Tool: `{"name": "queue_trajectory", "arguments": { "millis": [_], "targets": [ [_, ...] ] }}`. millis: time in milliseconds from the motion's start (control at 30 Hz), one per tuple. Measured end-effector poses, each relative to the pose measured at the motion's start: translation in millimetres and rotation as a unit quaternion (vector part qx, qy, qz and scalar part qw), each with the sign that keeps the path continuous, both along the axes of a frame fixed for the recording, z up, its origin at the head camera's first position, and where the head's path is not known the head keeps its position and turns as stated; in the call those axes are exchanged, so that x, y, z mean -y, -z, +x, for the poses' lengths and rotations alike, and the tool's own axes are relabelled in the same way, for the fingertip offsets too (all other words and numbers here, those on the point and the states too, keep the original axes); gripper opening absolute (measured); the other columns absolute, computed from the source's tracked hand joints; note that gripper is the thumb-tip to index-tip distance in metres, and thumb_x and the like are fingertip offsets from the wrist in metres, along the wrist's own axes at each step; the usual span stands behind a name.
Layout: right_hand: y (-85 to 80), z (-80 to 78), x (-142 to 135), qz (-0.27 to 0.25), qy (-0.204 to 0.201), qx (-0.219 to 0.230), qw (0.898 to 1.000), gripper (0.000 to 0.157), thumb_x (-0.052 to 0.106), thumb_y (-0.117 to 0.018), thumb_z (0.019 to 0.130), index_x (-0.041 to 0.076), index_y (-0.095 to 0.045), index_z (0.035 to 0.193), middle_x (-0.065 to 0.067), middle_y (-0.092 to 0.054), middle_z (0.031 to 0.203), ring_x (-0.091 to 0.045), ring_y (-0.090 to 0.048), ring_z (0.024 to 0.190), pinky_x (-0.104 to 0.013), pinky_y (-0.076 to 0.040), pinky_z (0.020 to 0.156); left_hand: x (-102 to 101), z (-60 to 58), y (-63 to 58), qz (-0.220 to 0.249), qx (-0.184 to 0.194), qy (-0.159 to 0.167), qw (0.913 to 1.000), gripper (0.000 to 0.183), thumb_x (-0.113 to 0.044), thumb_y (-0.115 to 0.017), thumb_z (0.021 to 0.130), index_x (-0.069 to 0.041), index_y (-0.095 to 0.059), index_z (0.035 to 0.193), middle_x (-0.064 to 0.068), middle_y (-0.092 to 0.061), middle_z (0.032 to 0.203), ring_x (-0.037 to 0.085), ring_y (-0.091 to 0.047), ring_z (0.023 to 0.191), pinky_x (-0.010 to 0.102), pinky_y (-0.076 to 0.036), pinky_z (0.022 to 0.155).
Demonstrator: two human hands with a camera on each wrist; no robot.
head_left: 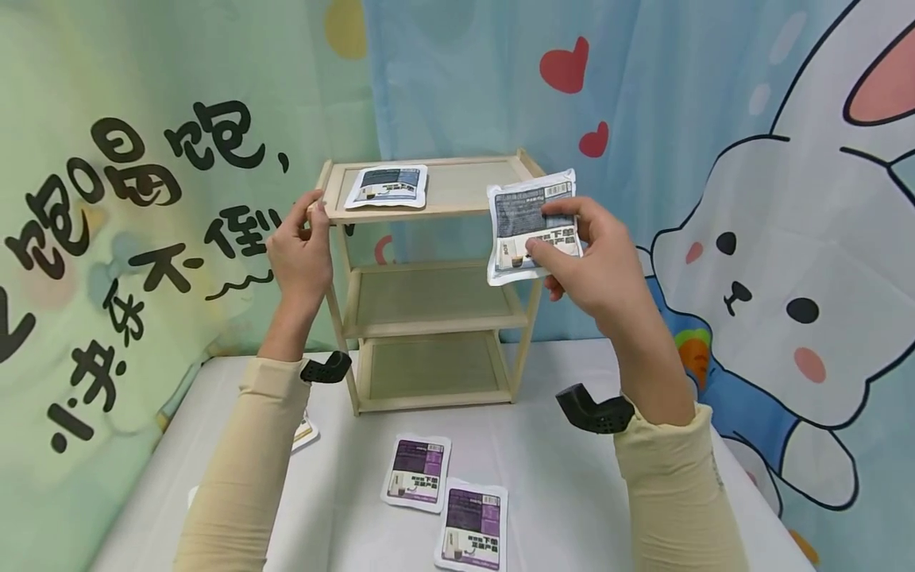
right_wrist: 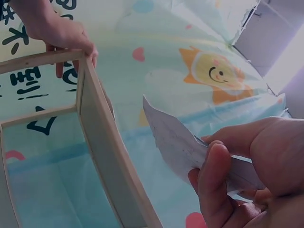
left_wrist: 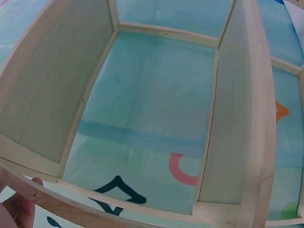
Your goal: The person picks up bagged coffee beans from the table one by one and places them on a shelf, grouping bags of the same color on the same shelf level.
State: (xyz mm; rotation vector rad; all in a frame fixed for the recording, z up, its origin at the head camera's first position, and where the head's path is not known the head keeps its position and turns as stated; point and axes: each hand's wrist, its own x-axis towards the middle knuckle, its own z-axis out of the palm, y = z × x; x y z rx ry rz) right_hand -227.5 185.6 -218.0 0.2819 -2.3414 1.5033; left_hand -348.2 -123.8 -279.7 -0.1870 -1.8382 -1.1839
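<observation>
One white-edged pouch (head_left: 520, 216), upright-ish, pinched by the right hand (head_left: 599, 254) just off the top shelf's (head_left: 468, 176) right front corner; left hand (head_left: 303, 254) grips the left one.

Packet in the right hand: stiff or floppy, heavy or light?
The packet probably flexes: its free edge curves in the right wrist view. Likely light: the right hand alone holds it up by one side. Unlikely to roll: it's broad and thin.

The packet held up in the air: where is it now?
In the head view, the packet, pinched by the right hand, overlaps the rack's top right corner.
</observation>
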Motion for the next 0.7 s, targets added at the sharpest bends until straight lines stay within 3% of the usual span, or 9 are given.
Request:
{"name": "queue_trajectory", "arguments": {
  "millis": [233, 467, 700],
  "targets": [
    [-17.2, -25.3, 5, -0.011, -0.021, 0.017, 1.0, 0.045, 0.019, -0.064, 0.093, 0.008, -0.048, 0.134, -0.014, -0.051, 0.106, -0.019, -0.052, 0.052, -0.027, -0.05, 0.052, 1, -0.8, 0.0, 0.0, -0.003, 0.007, 1.0, 0.036, -0.03, -0.049, 0.098, -0.013, -0.07, 0.121, 0.009, -0.071, 0.103, 0.009, -0.049, 0.051, 0.019, -0.03, 0.046],
    [-35.1, -55.4, 9, -0.003, -0.023, 0.062, 0.998, 0.047, 0.02, -0.065, 0.093, 0.007, -0.047, 0.135, -0.012, -0.054, 0.113, -0.016, -0.053, 0.054, -0.025, -0.051, 0.056, 1, -1.9, 2.2, 0.001, -0.013, 0.003, 0.9999, 0.034, -0.029, -0.051, 0.097, -0.013, -0.071, 0.12, 0.01, -0.066, 0.078, 0.009, -0.044, 0.049, 0.019, -0.029, 0.045],
    [-49.5, -83.0, 6, -0.005, -0.025, 0.093, 0.995, 0.048, 0.02, -0.067, 0.092, 0.004, -0.047, 0.133, -0.013, -0.051, 0.112, -0.014, -0.053, 0.052, -0.023, -0.051, 0.055, 1, -2.1, 2.2, -0.002, -0.02, 0.011, 0.9997, 0.034, -0.028, -0.051, 0.097, -0.013, -0.071, 0.12, 0.01, -0.069, 0.084, 0.008, -0.047, 0.05, 0.018, -0.03, 0.045]
  ]
}}
